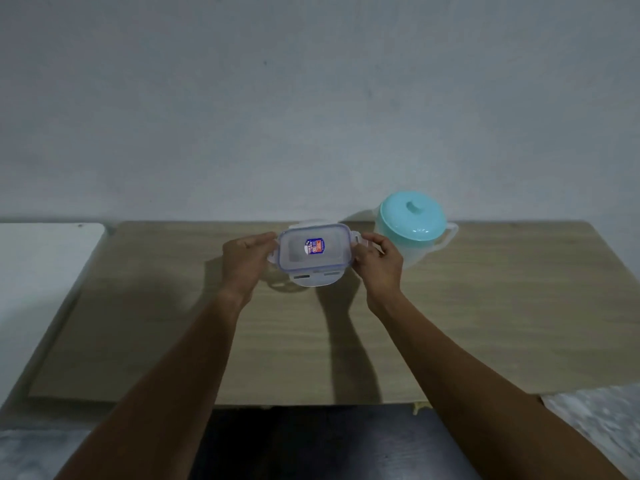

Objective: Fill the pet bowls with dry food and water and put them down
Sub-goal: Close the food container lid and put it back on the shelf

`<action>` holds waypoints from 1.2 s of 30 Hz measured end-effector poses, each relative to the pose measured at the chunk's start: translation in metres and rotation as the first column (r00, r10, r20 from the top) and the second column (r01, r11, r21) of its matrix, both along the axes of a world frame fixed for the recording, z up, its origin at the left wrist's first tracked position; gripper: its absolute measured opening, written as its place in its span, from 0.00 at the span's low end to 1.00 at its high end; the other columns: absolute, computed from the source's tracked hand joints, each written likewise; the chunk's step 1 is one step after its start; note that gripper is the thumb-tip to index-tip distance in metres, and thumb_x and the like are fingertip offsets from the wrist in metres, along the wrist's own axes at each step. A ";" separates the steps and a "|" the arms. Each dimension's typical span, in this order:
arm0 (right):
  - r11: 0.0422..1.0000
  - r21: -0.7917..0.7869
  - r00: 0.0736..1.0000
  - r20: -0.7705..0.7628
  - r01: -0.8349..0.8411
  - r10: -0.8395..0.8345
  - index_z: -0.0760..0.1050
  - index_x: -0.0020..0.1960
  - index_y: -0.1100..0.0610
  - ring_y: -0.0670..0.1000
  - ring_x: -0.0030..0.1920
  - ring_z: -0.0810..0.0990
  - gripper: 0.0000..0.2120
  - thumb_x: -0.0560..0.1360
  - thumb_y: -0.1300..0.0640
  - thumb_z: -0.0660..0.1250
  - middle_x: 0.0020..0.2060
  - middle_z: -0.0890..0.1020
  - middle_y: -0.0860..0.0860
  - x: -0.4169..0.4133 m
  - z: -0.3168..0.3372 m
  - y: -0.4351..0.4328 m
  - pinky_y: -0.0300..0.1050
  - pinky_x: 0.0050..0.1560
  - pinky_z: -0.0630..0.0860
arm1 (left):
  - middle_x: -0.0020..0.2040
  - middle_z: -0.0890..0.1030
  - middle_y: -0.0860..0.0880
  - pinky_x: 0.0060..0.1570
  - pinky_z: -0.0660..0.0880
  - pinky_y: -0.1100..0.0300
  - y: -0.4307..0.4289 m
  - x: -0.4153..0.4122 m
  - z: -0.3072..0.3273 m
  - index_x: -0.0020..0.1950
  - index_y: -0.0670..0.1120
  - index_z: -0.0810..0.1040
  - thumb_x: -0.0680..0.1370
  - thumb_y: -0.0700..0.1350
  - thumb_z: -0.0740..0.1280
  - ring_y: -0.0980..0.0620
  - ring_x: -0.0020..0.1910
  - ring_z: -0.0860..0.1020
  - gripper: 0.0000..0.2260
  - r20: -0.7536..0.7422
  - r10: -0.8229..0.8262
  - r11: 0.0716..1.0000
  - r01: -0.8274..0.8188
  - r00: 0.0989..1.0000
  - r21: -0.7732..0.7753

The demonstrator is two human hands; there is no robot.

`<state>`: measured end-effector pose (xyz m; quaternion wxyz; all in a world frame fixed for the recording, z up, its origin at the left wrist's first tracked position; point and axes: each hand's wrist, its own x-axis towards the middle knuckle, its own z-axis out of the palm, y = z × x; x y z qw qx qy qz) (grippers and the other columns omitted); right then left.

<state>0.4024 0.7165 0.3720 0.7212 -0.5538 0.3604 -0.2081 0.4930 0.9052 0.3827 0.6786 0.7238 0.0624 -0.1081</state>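
A small clear plastic food container (313, 254) with a blue-rimmed lid and a sticker on top is held above the wooden table (485, 323), near its far middle. My left hand (244, 258) grips its left side and my right hand (377, 261) grips its right side at a lid clasp. The front clasp flap hangs unlatched. What the container holds is hidden by the lid. A clear plastic pitcher (414, 230) with a turquoise lid stands just right of my right hand, by the wall. No pet bowls are in view.
A white surface (41, 265) adjoins the table on the left. The grey wall (311, 98) rises directly behind the table. A dark gap (311, 445) lies under the table's near edge, with pale mottled floor at both lower corners.
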 end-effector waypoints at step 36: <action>0.986 -0.075 0.978 -0.159 -0.148 0.135 0.83 0.62 0.56 0.51 0.56 0.85 0.15 0.76 0.62 0.73 0.53 0.87 0.49 -0.046 -0.055 0.013 0.55 0.64 0.80 | 0.45 0.85 0.39 0.53 0.79 0.49 0.003 -0.038 -0.052 0.57 0.36 0.83 0.76 0.41 0.73 0.47 0.45 0.81 0.13 -0.227 -0.053 0.998 0.056 0.973 0.008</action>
